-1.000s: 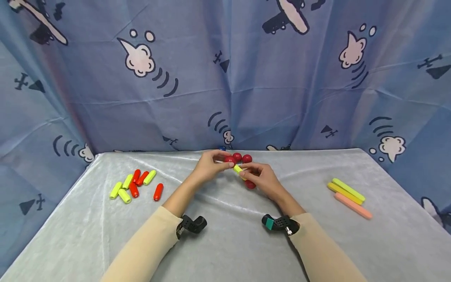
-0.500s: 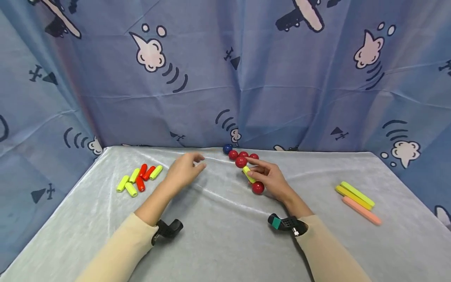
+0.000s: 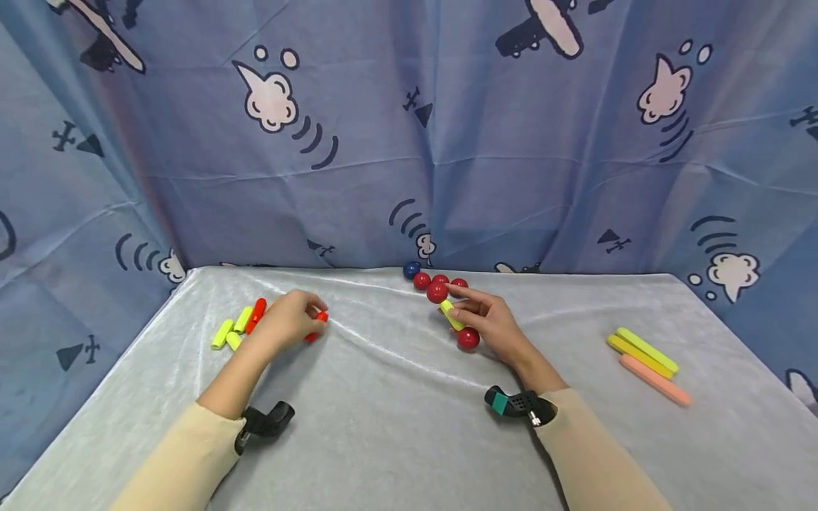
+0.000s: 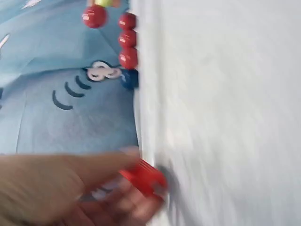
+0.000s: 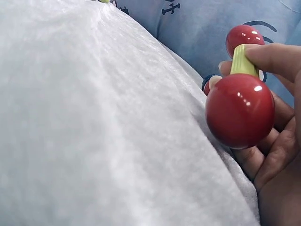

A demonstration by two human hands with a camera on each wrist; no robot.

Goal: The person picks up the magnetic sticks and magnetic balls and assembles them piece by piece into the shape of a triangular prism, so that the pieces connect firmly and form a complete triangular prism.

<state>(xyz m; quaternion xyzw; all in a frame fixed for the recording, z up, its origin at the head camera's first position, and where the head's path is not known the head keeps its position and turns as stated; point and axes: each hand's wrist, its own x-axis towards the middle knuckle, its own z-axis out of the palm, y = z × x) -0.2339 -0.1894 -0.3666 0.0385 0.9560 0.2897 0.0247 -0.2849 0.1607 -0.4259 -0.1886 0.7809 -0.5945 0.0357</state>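
My left hand (image 3: pixel 290 321) pinches a short red stick (image 4: pixel 146 178) between thumb and fingers, and the thumb crosses in front of it in the head view. My right hand (image 3: pixel 488 323) grips a short yellow-green stick (image 5: pixel 242 61) by its sides. One red ball (image 5: pixel 241 111) sits at the near end of that stick, and another red ball (image 3: pixel 437 293) at its far end. Beside the left wrist lie loose yellow-green sticks (image 3: pixel 222 333) and a red stick (image 3: pixel 256 314); the hand and forearm cover part of this group.
A blue ball (image 3: pixel 412 270) and several red balls (image 3: pixel 422 281) stand in a row at the back edge of the cloth-covered table (image 3: pixel 396 426). To the right lie long lime, yellow (image 3: pixel 639 356) and orange (image 3: pixel 655 380) bars. A patterned curtain (image 3: pixel 358 142) hangs behind.
My left hand has left the ball-and-stick piece, moved left and down, and taken hold of a red stick. My right hand keeps its grip on the yellow-green stick. The head view shifted slightly.
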